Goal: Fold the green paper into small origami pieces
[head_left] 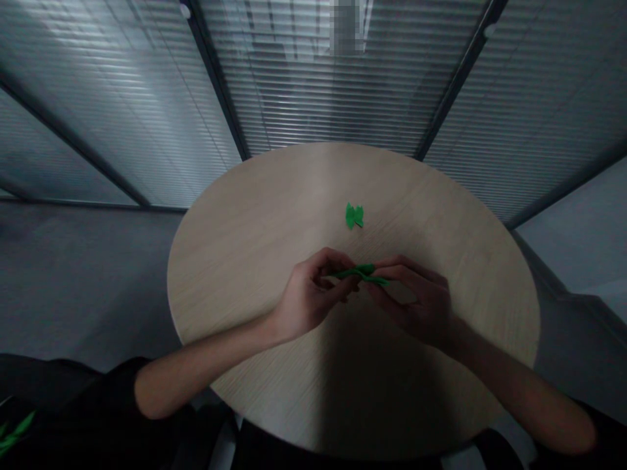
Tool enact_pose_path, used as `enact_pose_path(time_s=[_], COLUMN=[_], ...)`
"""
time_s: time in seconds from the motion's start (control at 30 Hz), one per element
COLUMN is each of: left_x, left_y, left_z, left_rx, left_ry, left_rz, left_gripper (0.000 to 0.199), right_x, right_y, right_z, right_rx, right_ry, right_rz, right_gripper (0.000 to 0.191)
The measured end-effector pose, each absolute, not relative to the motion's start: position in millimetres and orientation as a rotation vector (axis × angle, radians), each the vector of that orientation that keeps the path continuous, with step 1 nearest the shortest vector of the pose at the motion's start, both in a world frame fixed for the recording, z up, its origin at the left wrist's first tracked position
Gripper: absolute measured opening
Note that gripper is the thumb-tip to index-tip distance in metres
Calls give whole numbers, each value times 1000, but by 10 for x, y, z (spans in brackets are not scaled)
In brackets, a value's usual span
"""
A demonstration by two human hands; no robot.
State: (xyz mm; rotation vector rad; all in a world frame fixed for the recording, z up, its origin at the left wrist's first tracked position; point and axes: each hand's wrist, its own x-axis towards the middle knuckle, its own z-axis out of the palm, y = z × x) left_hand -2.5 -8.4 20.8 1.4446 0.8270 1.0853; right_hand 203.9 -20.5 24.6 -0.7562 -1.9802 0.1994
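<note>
Above the middle of the table, my left hand (313, 294) pinches a thin, green folded piece (363, 270) between thumb and fingers. At its other end, my right hand (416, 297) closes thumb and fingertips on the same piece. Whether it is paper or cloth I cannot tell, and my fingers cover both its ends. Just beyond my hands, a small green butterfly-shaped piece (354, 215) lies on the round wooden table (235, 241), apart from both of them.
Glass panels with blinds (323, 98) and dark frames stand right behind the table's far edge. Grey floor (98, 274) shows to the left. Something bright green (17, 432) sits at the lower left corner, against black fabric.
</note>
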Motion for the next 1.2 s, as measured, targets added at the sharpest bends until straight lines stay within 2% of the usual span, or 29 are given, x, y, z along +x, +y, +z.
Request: enact_pose_path(time_s=[1.2], left_x=[-10], left_y=[-58], left_z=[180], left_rx=[1391], left_ry=[792], left_rz=[1077], left_gripper=[23], right_x=[2045], right_y=[-215], right_z=[252], right_rx=[-808], right_ry=[-1972], right_rz=[200], right_gripper=[14])
